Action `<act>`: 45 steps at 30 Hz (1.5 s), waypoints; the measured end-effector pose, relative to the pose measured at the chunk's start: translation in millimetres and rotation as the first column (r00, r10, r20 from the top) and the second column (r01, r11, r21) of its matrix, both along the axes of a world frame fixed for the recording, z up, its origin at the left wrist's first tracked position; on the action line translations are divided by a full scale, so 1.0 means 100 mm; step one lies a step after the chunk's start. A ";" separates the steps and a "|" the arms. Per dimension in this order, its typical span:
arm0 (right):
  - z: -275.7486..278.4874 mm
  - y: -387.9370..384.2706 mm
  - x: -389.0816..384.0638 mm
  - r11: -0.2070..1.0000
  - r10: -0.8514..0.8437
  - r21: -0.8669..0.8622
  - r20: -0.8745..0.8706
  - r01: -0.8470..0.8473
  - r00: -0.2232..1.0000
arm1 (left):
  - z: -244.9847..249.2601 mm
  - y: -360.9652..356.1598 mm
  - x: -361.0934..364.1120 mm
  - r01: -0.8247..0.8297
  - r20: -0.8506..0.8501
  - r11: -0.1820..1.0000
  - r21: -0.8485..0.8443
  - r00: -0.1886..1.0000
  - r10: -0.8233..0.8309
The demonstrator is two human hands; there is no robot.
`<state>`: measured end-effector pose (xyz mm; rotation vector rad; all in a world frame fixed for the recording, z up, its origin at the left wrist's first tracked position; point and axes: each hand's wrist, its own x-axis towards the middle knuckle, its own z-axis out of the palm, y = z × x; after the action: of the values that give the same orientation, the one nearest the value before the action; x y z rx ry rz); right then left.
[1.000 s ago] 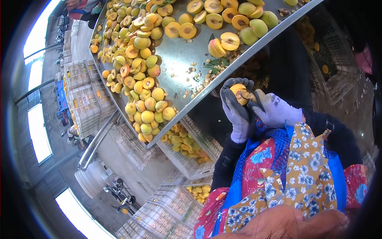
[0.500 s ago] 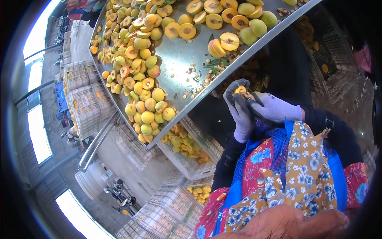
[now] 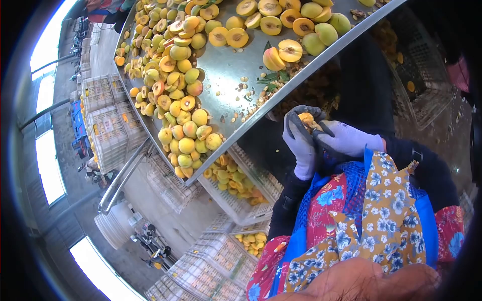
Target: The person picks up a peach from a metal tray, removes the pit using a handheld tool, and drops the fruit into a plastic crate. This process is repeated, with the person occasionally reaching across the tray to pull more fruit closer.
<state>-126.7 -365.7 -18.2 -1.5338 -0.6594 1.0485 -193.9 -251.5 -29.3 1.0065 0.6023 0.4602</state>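
Fruit (image 3: 186,145) on the table (image 3: 226,72), more in a crate (image 3: 251,215) below.

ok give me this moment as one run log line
left hand: gloved, holding fruit piece | right hand: gloved, at fruit piece, grip unclear | metal table: bears halved fruit

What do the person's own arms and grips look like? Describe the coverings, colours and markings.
The left grip and right grip wear pale lavender gloves with dark grey fingers. Near-black sleeves cover the forearms; a small buckle-like detail, too small to identify, shows on the right one. Higher up, red sleeves carry a print with blue flowers.
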 end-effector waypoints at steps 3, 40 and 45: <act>0.00 -0.04 0.04 0.998 0.021 -0.032 -0.715 -0.062 0.699 | 0.05 0.01 0.03 0.028 0.019 0.998 0.051 0.999 -0.029; -0.03 -0.14 0.36 0.964 -0.250 -0.094 -0.637 0.249 0.729 | -0.01 1.29 1.14 0.356 -0.405 0.768 0.533 0.904 -0.138; -0.07 -0.10 0.40 0.966 -0.255 -0.191 -0.616 0.173 0.745 | 0.14 1.78 0.20 0.054 -0.191 0.382 0.922 0.924 0.332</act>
<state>-87.0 -375.3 -25.3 -1.1958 0.0652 1.3472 -174.4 -73.3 -15.3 2.1959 0.7657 0.8265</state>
